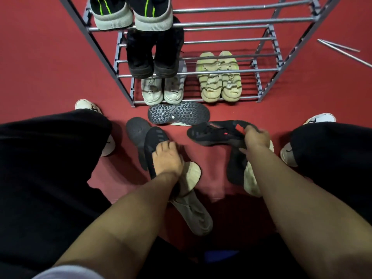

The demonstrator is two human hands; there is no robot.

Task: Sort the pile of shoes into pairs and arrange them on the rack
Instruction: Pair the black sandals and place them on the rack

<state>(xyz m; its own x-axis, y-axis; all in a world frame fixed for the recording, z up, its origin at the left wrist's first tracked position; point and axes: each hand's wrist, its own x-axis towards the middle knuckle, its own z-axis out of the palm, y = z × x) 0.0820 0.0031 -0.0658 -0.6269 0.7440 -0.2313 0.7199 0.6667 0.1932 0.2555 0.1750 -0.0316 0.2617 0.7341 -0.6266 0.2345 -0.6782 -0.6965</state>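
While gripped [256,137], black shoe [211,132] rack-clear.

No legible text on shoes at the rack

Small dark print marks the tongues of the white sneakers [162,89] on the bottom tier of the rack [227,23], but it is too small and blurred to read; nothing else carries lettering.

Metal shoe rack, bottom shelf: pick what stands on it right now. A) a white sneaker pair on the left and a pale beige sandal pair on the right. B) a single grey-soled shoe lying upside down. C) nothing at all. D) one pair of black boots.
A: on the grey metal shoe rack, the white sneaker pair stands left and the pale beige sandal pair right on the lowest bars.
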